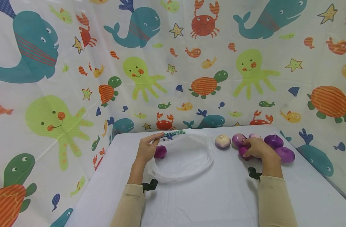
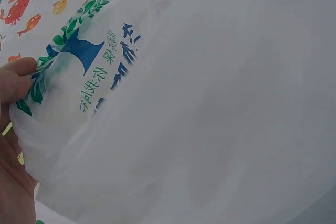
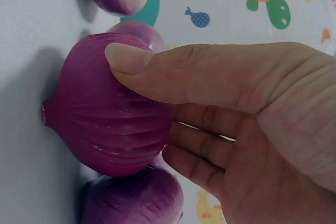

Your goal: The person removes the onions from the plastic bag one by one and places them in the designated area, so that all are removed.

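My left hand (image 1: 147, 148) pinches the rim of a white plastic bag (image 1: 184, 157) between thumb and fingers. Green leaves and blue lettering are printed on the bag's side in the left wrist view. One purple onion (image 1: 160, 151) lies at the bag's left side, close to the left hand; whether it rests fully inside is hard to tell. On the right, my right hand (image 1: 258, 148) grips a magenta-purple onion (image 3: 113, 108), thumb over its top and fingers behind. That onion is at the table surface, its pointed tip facing the table side in the right wrist view.
Around the right hand sit several more onions: a pale one (image 1: 222, 141), a pinkish one (image 1: 238, 140), a dark purple one (image 1: 273, 141) and another purple one (image 1: 285, 154). A white cloth covers the table (image 1: 218, 201). Behind hangs a sea-animal curtain (image 1: 173, 94).
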Demonstrator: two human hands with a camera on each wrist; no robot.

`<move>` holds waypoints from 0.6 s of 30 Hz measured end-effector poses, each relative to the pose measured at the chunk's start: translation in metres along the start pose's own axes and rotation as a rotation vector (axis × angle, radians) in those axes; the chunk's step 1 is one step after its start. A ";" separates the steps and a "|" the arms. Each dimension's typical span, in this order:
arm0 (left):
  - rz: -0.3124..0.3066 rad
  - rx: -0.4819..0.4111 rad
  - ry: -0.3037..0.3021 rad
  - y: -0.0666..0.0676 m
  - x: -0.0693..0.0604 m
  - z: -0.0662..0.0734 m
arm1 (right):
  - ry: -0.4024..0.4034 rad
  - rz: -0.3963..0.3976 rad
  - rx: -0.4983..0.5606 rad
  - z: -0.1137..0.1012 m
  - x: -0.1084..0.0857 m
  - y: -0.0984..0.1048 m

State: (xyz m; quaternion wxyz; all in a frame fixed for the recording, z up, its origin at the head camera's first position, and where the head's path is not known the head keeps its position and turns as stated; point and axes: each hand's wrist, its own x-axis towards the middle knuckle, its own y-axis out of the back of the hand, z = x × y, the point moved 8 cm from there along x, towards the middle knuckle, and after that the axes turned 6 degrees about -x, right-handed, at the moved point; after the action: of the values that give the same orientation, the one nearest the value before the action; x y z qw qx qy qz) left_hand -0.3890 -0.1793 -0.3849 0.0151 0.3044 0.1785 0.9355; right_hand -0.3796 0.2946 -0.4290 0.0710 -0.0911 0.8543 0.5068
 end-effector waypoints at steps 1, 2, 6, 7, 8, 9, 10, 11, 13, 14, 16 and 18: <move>0.000 0.000 0.000 0.000 0.000 0.000 | 0.004 0.000 -0.004 0.000 0.001 0.000; 0.000 0.001 0.001 0.000 0.000 -0.001 | 0.005 0.001 -0.006 0.000 0.001 0.000; -0.001 0.005 0.004 0.000 0.000 -0.001 | -0.010 -0.005 -0.003 0.002 0.002 -0.001; -0.001 0.005 0.005 0.000 0.000 -0.001 | -0.014 -0.006 -0.001 0.002 0.002 -0.001; 0.000 0.006 0.006 0.000 0.000 -0.001 | -0.018 -0.006 0.001 0.002 0.002 -0.001; 0.000 0.006 0.007 0.000 0.000 -0.001 | -0.019 -0.007 0.002 0.002 0.003 -0.001; 0.001 0.006 0.008 0.000 0.000 -0.001 | -0.019 -0.005 0.003 0.002 0.002 -0.001; 0.002 0.007 0.010 0.001 0.000 -0.001 | -0.018 -0.003 0.004 0.001 0.002 -0.001; 0.005 0.008 0.011 0.001 0.000 -0.001 | -0.017 -0.001 0.007 0.001 0.001 0.000; 0.007 0.008 0.012 0.001 0.000 -0.001 | -0.016 0.002 0.008 0.001 0.000 0.000; 0.007 0.004 0.011 0.001 0.000 -0.001 | -0.009 0.013 0.004 0.000 -0.001 0.002; 0.007 -0.004 0.008 0.001 0.000 -0.002 | 0.009 0.021 -0.007 -0.003 0.000 0.002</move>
State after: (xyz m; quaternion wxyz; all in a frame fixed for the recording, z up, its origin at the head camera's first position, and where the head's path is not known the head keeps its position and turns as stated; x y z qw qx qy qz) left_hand -0.3899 -0.1811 -0.3855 0.0116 0.3013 0.1756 0.9371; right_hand -0.3800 0.2932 -0.4254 0.0614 -0.0847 0.8538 0.5101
